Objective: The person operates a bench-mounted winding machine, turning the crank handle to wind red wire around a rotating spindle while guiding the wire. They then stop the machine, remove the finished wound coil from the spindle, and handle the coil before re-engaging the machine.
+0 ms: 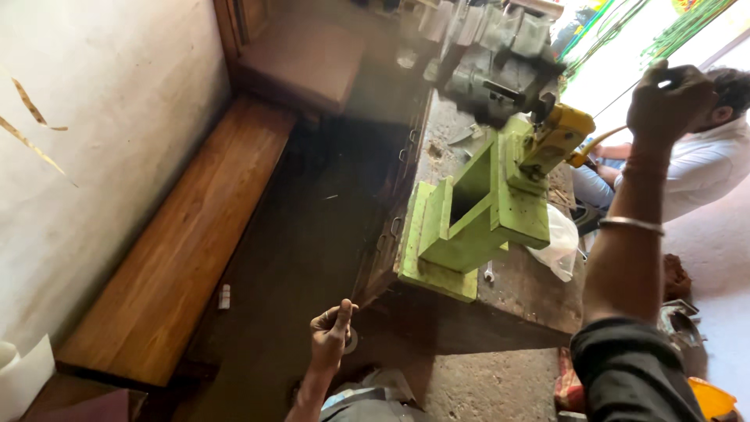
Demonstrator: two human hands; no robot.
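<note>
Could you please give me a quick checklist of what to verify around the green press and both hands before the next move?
1. Right hand grips the handle end, raised above the bench: ok.
2. Left hand away from the green press, low beside the bench: ok.
3. Left hand's contents: loosely curled, something small may be in it: cannot tell.
4. Press base sits flat on the wooden bench: ok.
5. Bench around the press: plastic bag and a small wrench lie against it: not ok.
6. Seated person close behind the lever's side: not ok.
</note>
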